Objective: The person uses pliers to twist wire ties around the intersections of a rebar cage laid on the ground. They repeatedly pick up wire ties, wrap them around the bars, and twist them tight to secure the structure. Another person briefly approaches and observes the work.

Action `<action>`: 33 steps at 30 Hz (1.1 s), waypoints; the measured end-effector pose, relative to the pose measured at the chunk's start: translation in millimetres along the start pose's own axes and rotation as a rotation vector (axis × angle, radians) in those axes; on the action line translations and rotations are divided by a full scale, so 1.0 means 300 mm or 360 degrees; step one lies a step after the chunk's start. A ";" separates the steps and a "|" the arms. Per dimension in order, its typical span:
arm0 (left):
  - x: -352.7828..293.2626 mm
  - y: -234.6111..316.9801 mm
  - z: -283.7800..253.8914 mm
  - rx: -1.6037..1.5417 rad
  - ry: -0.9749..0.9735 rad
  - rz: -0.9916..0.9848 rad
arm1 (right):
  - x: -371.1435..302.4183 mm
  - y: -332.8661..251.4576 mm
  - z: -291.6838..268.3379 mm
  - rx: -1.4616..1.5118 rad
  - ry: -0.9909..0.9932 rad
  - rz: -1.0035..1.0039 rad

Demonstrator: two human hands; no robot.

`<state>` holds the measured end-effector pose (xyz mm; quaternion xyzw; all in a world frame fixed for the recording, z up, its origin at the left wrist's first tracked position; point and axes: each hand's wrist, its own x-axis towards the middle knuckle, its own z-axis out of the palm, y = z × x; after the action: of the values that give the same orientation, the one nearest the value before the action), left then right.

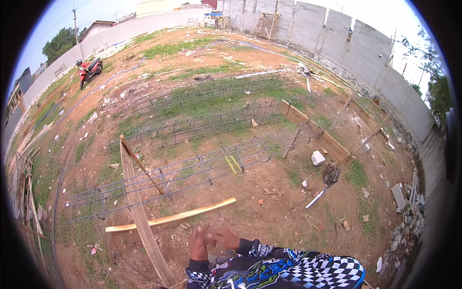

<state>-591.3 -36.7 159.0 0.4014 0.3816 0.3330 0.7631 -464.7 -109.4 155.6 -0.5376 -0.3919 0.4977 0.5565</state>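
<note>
Fingers (pixel 215 235) of your left hand (pixel 198 244) and right hand (pixel 225 237) come together at the near centre, bent, with little space between the two hands. Whether they pinch anything (a short tie wire would barely show at this size) you cannot tell from here. The meeting fingertips overlap and blur, the right palm is turned out of sight, and your patterned sleeves (pixel 308 269) run off the near edge. Past your hands, apart from them, lies the long steel bar cage (pixel 204 166), stretching from near left to far right across a wooden plank (pixel 137 216) on the left and toward a wide board (pixel 317 135) on the right. A yellow-handled tool (pixel 233 164) sits at the cage's middle, beyond your hands and slightly right. Nearer than the cage, a pale wooden strip (pixel 187 211) lies on the ground, just beyond your fingers.
</note>
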 end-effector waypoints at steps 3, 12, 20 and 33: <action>0.031 -0.065 0.123 -0.0318 -0.0034 -0.0048 | -0.178 0.092 -0.019 0.0024 -0.0072 0.0263; -0.022 -0.134 0.277 -0.0301 0.0362 0.0117 | -0.578 0.160 -0.253 0.0500 0.0342 0.0483; 0.136 -0.147 0.430 -0.0288 0.0089 -0.0052 | -0.779 0.198 -0.312 0.0449 0.0801 0.0223; 0.437 -0.073 0.705 -0.0097 -0.0606 -0.0301 | -0.482 0.239 -0.196 -0.0443 0.1494 0.0203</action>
<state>-343.3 -15.7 180.3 0.3963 0.2564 0.1896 0.8610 -445.7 -268.1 92.3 -0.7960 -0.1278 0.1779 0.5643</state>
